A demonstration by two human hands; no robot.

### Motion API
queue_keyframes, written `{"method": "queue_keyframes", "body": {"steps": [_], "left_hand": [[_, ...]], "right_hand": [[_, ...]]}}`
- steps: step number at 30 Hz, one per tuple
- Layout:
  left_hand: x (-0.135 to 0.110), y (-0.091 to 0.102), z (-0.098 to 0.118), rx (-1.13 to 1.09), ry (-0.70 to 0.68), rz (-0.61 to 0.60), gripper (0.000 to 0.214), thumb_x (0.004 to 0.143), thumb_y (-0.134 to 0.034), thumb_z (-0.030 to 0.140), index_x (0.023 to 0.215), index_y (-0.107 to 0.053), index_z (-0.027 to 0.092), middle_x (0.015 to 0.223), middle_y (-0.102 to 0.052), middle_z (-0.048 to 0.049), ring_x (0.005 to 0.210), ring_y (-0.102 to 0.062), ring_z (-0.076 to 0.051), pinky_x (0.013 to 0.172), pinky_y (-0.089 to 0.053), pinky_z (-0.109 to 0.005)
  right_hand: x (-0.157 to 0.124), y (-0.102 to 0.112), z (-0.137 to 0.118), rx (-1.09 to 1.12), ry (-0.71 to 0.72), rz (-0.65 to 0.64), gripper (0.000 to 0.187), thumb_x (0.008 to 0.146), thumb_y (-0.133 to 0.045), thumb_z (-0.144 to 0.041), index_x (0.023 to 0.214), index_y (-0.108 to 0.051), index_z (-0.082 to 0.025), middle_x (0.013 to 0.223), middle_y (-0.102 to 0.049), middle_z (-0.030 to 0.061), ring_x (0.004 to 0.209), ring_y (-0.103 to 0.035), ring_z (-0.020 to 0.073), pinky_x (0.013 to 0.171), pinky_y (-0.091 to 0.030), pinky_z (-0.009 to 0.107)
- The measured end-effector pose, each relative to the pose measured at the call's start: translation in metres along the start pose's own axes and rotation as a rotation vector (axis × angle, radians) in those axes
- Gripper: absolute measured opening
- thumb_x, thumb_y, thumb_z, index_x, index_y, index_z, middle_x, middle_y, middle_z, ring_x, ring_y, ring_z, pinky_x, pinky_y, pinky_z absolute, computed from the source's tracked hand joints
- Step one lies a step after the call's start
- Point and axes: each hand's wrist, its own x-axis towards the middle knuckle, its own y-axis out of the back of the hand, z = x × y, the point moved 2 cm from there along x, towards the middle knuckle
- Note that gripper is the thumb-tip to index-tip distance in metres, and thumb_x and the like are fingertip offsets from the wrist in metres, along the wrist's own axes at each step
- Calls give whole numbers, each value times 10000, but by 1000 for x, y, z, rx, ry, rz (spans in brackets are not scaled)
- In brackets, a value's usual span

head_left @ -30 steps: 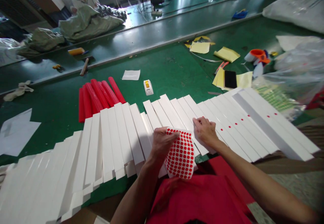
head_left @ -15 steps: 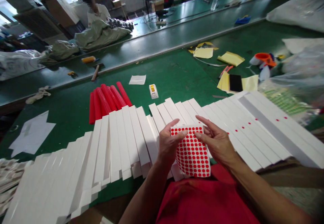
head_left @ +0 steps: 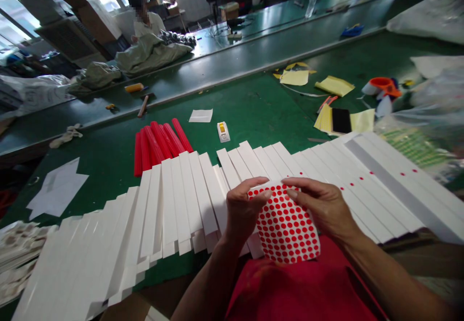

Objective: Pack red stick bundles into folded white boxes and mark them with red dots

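A white sheet of round red stickers (head_left: 288,229) hangs between my two hands, bowed toward me. My left hand (head_left: 246,207) pinches its upper left corner between thumb and fingers. At the upper right edge, my right hand (head_left: 322,205) grips the same sheet, thumb tip on the top rows of dots. Beneath and beyond lie long white boxes (head_left: 181,200), overlapping in a row across the table. Several boxes on the right (head_left: 377,205) bear single red dots. Whether a loose sticker is on a fingertip cannot be made out.
Red ribbed tubes (head_left: 159,142) lie behind the boxes, near a small white and yellow dispenser (head_left: 223,132). A dark phone (head_left: 341,120) rests on yellow paper at the right, by an orange tape dispenser (head_left: 382,85). Another person (head_left: 148,21) sits across the far tables.
The sticker sheet has bent more and its lower end has swung right. My right fingers have closed in onto its top edge. The whole view has shifted slightly.
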Motion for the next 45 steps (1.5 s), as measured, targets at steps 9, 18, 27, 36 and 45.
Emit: {"method": "queue_keyframes", "body": {"steps": [9, 18, 27, 36, 45], "left_hand": [[2, 8, 5, 208, -158, -105, 323, 722, -820, 346, 995, -781, 179, 968, -774, -84, 835, -716, -218, 705, -585, -295], [3, 9, 18, 518, -443, -179, 317, 820, -743, 382, 1038, -753, 152, 915, -759, -81, 777, -701, -185, 695, -550, -287], [8, 4, 21, 635, -498, -227, 243, 861, -698, 372, 939, -737, 146, 874, -742, -71, 766, -679, -175, 688, -516, -278], [16, 5, 10, 605, -366, -335, 373, 818, -694, 538, 810, -746, 168, 748, -692, -58, 687, -613, -157, 618, -462, -272], [20, 10, 0, 381, -60, -404, 450, 682, -794, 569, 603, -651, 149, 695, -554, -18, 627, -506, -112, 549, -399, -238]], "right_hand": [[-1, 3, -19, -97, 42, -88, 434, 669, -868, -355, 1061, -768, -197, 744, -745, 50, 609, -659, 154, 598, -574, 277], [-5, 7, -23, -175, 33, -71, 437, 668, -862, -378, 1034, -740, -173, 742, -717, 41, 608, -619, 131, 547, -502, 227], [-6, 11, -21, -202, 27, -80, 324, 681, -847, -399, 857, -713, -162, 632, -616, -4, 569, -531, 97, 509, -406, 195], [-5, 18, -10, -112, -91, -100, 277, 682, -845, -404, 714, -719, -159, 619, -647, 13, 547, -530, 96, 525, -409, 218], [-9, 26, -4, 116, -283, -40, 291, 588, -912, -346, 711, -718, -167, 616, -648, 5, 515, -543, 85, 480, -399, 193]]}}
